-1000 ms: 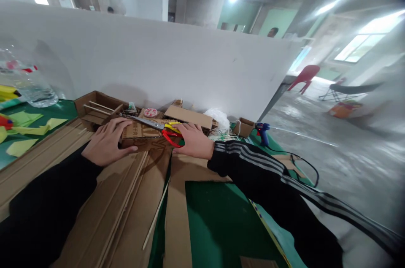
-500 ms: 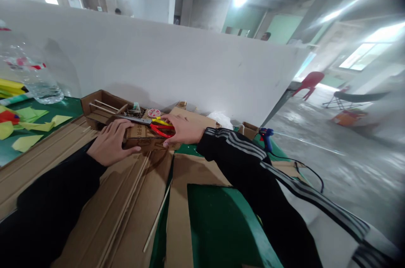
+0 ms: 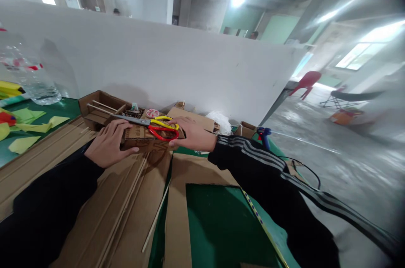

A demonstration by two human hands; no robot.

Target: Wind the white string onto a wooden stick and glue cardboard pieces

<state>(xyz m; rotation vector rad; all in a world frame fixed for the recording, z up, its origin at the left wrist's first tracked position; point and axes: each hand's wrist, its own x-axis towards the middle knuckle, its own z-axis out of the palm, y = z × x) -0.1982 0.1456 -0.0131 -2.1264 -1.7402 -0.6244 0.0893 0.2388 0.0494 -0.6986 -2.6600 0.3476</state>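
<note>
A long cardboard box (image 3: 142, 144) with compartments lies at the back of the green table. My left hand (image 3: 109, 143) grips its front wall, fingers over the top and thumb along the front. My right hand (image 3: 194, 134) is closed around the box's right end, thumb in front and fingers above. Scissors (image 3: 163, 128) with one red and one yellow handle lie on the box, blades pointing left; my right fingertips are right at the handles. Thin wooden sticks (image 3: 103, 106) rest across the left compartment, and a small red-and-white round item (image 3: 152, 113) sits behind the scissors.
Flat cardboard sheets (image 3: 123, 200) and a cut-out cardboard frame (image 3: 177, 217) cover the table's front. Yellow-green paper pieces (image 3: 25, 143) and clear bottles (image 3: 41, 86) are at left. A blue glue gun (image 3: 264, 135) with a cord and a white plastic bag (image 3: 221, 122) are at right.
My right hand has slid rightward off most of the scissor handles to the box's end, so both handles now show. My left hand stays in place on the box.
</note>
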